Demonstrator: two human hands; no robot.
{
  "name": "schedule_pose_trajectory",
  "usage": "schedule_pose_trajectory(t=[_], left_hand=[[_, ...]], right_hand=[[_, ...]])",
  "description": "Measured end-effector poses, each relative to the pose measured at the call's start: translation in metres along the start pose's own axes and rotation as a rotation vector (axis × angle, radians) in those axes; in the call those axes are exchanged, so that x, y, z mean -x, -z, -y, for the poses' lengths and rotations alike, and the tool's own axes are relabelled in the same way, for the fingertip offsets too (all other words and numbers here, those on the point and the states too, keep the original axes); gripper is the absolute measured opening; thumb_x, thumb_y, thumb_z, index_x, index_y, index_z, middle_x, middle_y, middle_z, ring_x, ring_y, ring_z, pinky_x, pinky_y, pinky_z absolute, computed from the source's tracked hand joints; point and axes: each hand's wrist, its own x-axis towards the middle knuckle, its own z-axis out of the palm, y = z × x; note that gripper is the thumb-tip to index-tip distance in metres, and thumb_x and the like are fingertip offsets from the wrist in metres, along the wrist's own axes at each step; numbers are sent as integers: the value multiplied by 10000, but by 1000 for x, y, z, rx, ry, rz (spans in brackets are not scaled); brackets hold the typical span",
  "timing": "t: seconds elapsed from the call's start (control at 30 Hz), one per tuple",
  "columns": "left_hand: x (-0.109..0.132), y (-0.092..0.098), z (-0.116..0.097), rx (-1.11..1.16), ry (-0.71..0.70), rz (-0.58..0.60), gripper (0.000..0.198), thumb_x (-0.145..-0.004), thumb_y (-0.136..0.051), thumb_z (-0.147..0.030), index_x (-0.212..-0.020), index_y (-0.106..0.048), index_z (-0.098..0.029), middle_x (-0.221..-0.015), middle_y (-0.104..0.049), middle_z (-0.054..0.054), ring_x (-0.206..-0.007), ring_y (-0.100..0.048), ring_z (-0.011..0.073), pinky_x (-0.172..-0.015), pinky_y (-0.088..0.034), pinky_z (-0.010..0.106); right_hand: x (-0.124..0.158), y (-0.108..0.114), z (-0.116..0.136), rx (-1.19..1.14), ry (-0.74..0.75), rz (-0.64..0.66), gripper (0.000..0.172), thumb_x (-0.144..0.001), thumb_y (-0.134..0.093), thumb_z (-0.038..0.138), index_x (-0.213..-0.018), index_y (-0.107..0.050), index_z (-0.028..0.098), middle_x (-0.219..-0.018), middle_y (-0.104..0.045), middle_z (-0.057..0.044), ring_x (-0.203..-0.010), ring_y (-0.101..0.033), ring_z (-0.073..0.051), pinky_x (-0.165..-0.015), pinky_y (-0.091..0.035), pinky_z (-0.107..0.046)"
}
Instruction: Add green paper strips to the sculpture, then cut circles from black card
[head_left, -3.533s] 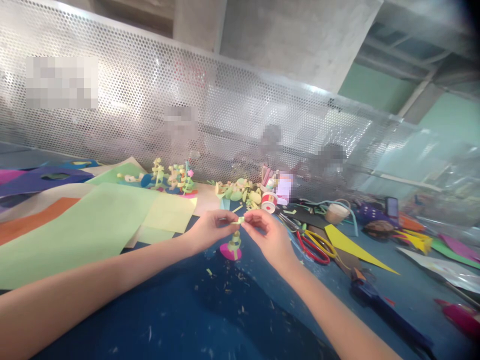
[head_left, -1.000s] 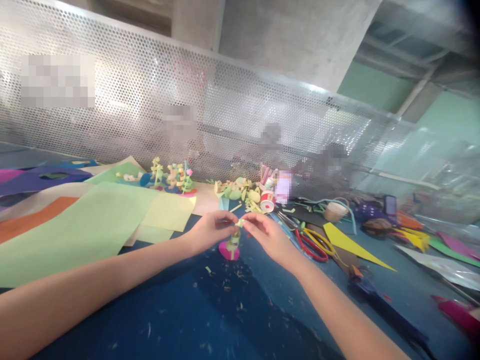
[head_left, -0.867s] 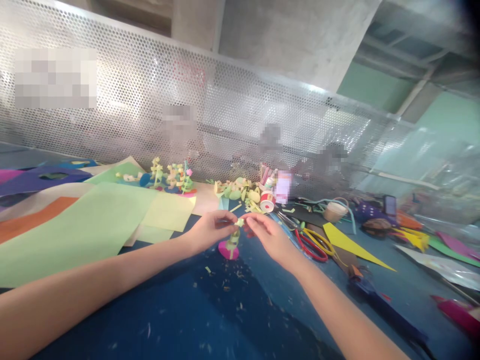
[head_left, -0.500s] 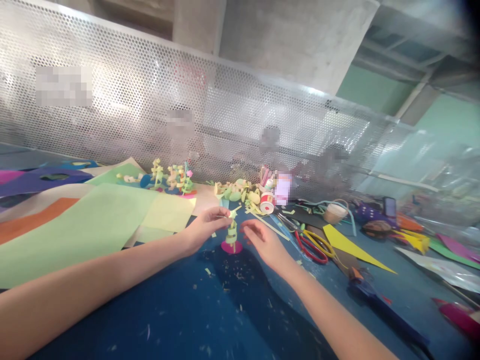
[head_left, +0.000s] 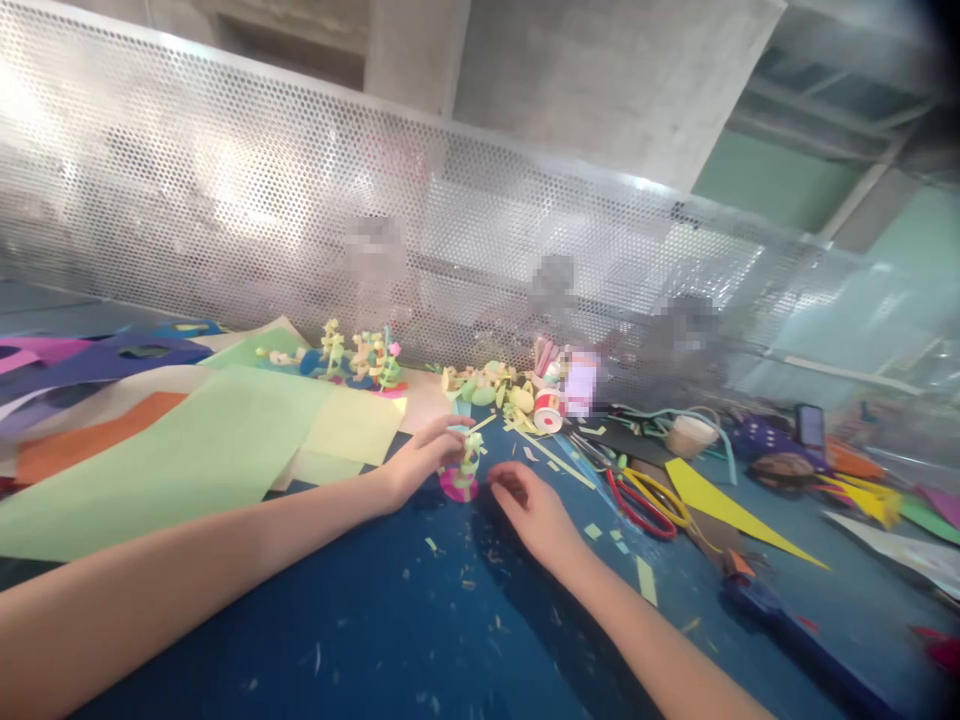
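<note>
Fingers of left hand pinch green paper figure, upright on the blue, scrap-strewn counter. The right hand rests just beside the figure, fingers loosely curled, empty. Perforated metal screen stands behind the figure, concrete wall above it.

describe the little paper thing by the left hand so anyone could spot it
On the blue table before the perforated metal screen, look between the left hand and right hand. The paper figure stands there alone: green curled stem on a round pink base, apart from the similar figures by the screen.
</note>
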Motion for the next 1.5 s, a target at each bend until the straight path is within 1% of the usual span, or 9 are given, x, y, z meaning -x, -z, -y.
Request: schedule_pose_trajectory(t=[0.17, 0.33, 0.57, 0.67, 0.77, 0.93, 1.13, 1.33, 1.5], left_hand=[[-1, 4, 7, -1, 16, -45, 348, -669, -396, -133, -983, -543, -162, -816, -631, 37, -873, -618, 183, -859, -443, 336], [-5, 6, 16, -166, 43, -33, 361, -616, -464, -72, -950, -566, -164, -753, -655, 9, -714, -615, 172, -708, -458, 302], [-7, 11, 15, -253, 31, 163, 247, -607, -579, -52, -824, -637, -155, -775, -682, 26, -792, -631, 192, -796, -447, 321], [-7, 14, 11, -241, 44, 266, 216, -622, -659, -108, -833, -644, -148, -773, -681, 36, -769, -637, 190, -775, -463, 328], [-7, 16, 11, -235, 44, 296, 221, -626, -708, -170, -836, -647, -143, -780, -678, 42, -766, -636, 186, -774, -467, 330], [-10, 19, 22, -238, 20, 131, 400, -625, -736, -244, -996, -606, -168, -829, -686, 48, -791, -641, 195, -786, -468, 358], [-11, 25, 23, -261, -31, -21, 555, -623, -761, -315, -1117, -541, -189, -819, -671, 37, -801, -637, 202, -795, -464, 368], [-18, 26, 21, -249, -26, -107, 633, -586, -780, -206, -1123, -448, -163, -765, -653, 21, -750, -647, 192, -756, -490, 356], [-28, 39, 3, -284, -46, -189, 614, -567, -769, -137, -1084, -441, -187, -726, -670, 2, -739, -655, 196, -742, -481, 343]], right_hand=[[1, 0, -1, 10, -7, 1, 118, -803, -500, 273, -865, -565, 197, -831, -642, -33, -771, -622, -176, -745, -477, -305], [1, 2, -4, 20, -12, -16, 108, -798, -499, 272, -850, -556, 198, -835, -645, -33, -768, -618, -180, -722, -471, -304], [0, 4, -4, 23, -11, -20, 106, -805, -490, 286, -831, -547, 200, -802, -632, -26, -719, -602, -175, -698, -469, -312], [1, 4, -4, 17, -11, -24, 99, -803, -489, 282, -824, -544, 201, -797, -624, -26, -717, -598, -172, -701, -470, -311], [1, 4, -5, 10, -11, -23, 92, -797, -492, 275, -822, -541, 202, -801, -621, -24, -715, -596, -170, -702, -472, -309], [0, 3, -8, 9, -21, -20, 103, -804, -489, 294, -823, -530, 202, -760, -602, -16, -681, -586, -169, -672, -472, -307], [-1, 3, -9, 16, -24, -6, 127, -817, -488, 324, -835, -528, 205, -820, -627, -32, -739, -604, -181, -722, -477, -323], [0, 2, -6, 24, -25, 19, 131, -826, -484, 340, -827, -516, 213, -828, -628, -31, -726, -607, -184, -714, -474, -327], [1, 1, -4, 26, -32, 43, 152, -839, -473, 365, -832, -513, 218, -855, -634, -37, -786, -620, -199, -729, -467, -325]])
